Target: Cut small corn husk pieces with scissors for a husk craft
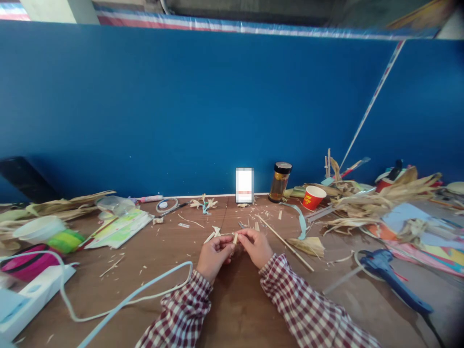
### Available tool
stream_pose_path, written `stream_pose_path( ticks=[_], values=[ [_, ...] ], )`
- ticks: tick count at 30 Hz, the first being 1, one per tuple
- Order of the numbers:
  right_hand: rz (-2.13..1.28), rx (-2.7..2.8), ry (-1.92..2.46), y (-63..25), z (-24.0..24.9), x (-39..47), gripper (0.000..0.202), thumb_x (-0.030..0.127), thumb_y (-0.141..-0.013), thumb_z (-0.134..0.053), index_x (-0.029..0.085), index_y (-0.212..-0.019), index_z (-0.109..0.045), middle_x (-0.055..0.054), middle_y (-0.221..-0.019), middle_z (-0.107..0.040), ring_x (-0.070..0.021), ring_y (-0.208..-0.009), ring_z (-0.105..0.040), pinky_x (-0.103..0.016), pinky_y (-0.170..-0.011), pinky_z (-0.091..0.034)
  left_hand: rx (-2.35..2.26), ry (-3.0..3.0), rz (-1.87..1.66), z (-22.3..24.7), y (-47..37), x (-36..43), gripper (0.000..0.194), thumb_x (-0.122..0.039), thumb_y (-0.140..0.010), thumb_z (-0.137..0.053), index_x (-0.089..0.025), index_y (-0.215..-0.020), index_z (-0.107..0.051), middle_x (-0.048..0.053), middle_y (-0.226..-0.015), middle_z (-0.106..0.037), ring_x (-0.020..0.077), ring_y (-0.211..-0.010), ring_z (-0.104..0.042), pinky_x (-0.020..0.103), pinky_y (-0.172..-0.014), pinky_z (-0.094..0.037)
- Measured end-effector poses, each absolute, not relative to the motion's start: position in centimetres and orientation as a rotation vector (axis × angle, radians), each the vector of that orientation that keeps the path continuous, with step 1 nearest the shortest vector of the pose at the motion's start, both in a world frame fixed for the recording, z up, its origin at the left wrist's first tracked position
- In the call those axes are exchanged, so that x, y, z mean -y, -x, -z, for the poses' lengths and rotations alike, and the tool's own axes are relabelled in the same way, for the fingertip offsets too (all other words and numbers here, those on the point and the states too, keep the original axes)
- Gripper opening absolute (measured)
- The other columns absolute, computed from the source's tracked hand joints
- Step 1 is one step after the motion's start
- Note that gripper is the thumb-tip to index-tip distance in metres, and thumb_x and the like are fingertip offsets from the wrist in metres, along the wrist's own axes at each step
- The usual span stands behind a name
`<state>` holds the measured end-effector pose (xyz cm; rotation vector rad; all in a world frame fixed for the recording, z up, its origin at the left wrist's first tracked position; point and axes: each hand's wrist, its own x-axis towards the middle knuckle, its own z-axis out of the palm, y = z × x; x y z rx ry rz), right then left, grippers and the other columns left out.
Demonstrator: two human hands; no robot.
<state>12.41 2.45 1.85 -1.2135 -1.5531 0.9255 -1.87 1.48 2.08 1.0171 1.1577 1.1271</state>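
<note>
Both of my hands meet over the middle of the brown table. Between the fingertips of my left hand (216, 252) and my right hand (256, 245) is a small pale strip (235, 238), which looks like dried corn husk. Each hand is closed in a pinch on it, the left from below and the right near its upper end. Just beyond my left fingers lie cut pale husk pieces (213, 234). A small metal tool (242, 225) shows partly behind the fingertips. Further back stands a small husk figure (204, 205) with a light blue middle.
A glue gun (395, 280) lies at the right, by piled corn husks (391, 198). A lidded jar (280, 182) and red paper cup (313, 197) stand at the back. A thin stick (286, 243) lies right of my hands. A white cable (145, 300) crosses left, near a power strip (39, 297).
</note>
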Motion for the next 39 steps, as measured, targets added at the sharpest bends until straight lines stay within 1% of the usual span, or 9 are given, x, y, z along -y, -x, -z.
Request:
stream_pose_path(
  ticks=[3,8,11,14,21,25,31,39],
  values=[
    [-0.931,1.548,1.198,-12.35,-1.88,-2.4,0.024,0.033,-0.08,-0.047,0.018,-0.088,-0.064,-0.004,-0.077,-0.067,-0.0174,-0.069,-0.062,-0.031,-0.061,-0.049,-1.184,-1.08,-1.114,-2.04,1.96,-1.51,0.028,-0.031,-0.056,-0.072,-0.013,-0.076,-0.066,0.0,-0.052,-0.059,0.0072,-0.041,-0.047,0.018,-0.038,-0.039],
    [-0.973,1.526,1.187,-12.17,-2.2,-2.24,0.026,0.035,-0.081,-0.045,0.018,-0.086,-0.064,-0.003,-0.074,-0.066,-0.0167,-0.067,-0.061,-0.029,-0.058,-0.049,-1.167,-1.114,-1.117,-1.54,2.02,-1.73,0.025,-0.032,-0.057,-0.071,-0.013,-0.072,-0.066,-0.002,-0.05,-0.057,0.007,-0.039,-0.045,0.018,-0.036,-0.036],
    [-0.946,1.541,1.194,-12.14,-2.2,-2.19,0.025,0.036,-0.079,-0.049,0.017,-0.084,-0.064,-0.003,-0.072,-0.066,-0.0156,-0.065,-0.059,-0.028,-0.059,-0.047,-1.174,-1.107,-1.117,-1.41,1.97,-1.77,0.025,-0.032,-0.057,-0.071,-0.013,-0.072,-0.065,-0.002,-0.051,-0.057,0.0069,-0.04,-0.045,0.018,-0.036,-0.036],
    [-0.921,1.552,1.205,-12.17,-2.18,-2.19,0.021,0.033,-0.077,-0.053,0.016,-0.083,-0.064,-0.002,-0.07,-0.065,-0.0142,-0.063,-0.057,-0.026,-0.06,-0.046,-1.163,-1.1,-1.098,-1.49,1.95,-1.69,0.026,-0.033,-0.057,-0.071,-0.013,-0.073,-0.064,-0.002,-0.052,-0.058,0.0067,-0.041,-0.046,0.018,-0.037,-0.037],
    [-0.935,1.53,1.211,-12.15,-2.55,-2.08,0.02,0.029,-0.076,-0.053,0.015,-0.086,-0.063,-0.002,-0.069,-0.063,-0.013,-0.062,-0.056,-0.025,-0.06,-0.046,-1.173,-1.091,-1.016,-1.7,2.03,-1.44,0.027,-0.035,-0.059,-0.07,-0.014,-0.074,-0.064,-0.001,-0.055,-0.06,0.0067,-0.042,-0.049,0.017,-0.039,-0.039],
    [-0.921,1.531,1.224,-12.14,-2.62,-2.07,0.02,0.029,-0.076,-0.052,0.015,-0.087,-0.063,-0.002,-0.07,-0.064,-0.013,-0.063,-0.056,-0.025,-0.06,-0.046,-1.163,-1.095,-1.001,-1.63,2.05,-1.43,0.026,-0.036,-0.06,-0.069,-0.014,-0.073,-0.064,-0.001,-0.054,-0.059,0.0065,-0.042,-0.049,0.017,-0.039,-0.039],
    [-0.935,1.518,1.222,-12.12,-2.69,-2.07,0.02,0.03,-0.076,-0.053,0.015,-0.085,-0.063,-0.002,-0.069,-0.064,-0.0133,-0.062,-0.056,-0.025,-0.06,-0.046,-1.146,-1.144,-1.007,-1.74,2.02,-1.47,0.026,-0.034,-0.061,-0.068,-0.012,-0.072,-0.062,-0.002,-0.054,-0.057,0.0045,-0.04,-0.044,0.015,-0.037,-0.036],
    [-0.918,1.516,1.215,-12.18,-2.38,-2.27,0.02,0.031,-0.077,-0.052,0.015,-0.083,-0.062,-0.001,-0.064,-0.06,-0.0122,-0.058,-0.052,-0.023,-0.055,-0.041,-1.135,-1.189,-0.996,-1.59,1.89,-1.64,0.024,-0.029,-0.061,-0.068,-0.011,-0.076,-0.061,-0.004,-0.051,-0.054,0.0047,-0.039,-0.043,0.016,-0.037,-0.036]
  ],
)
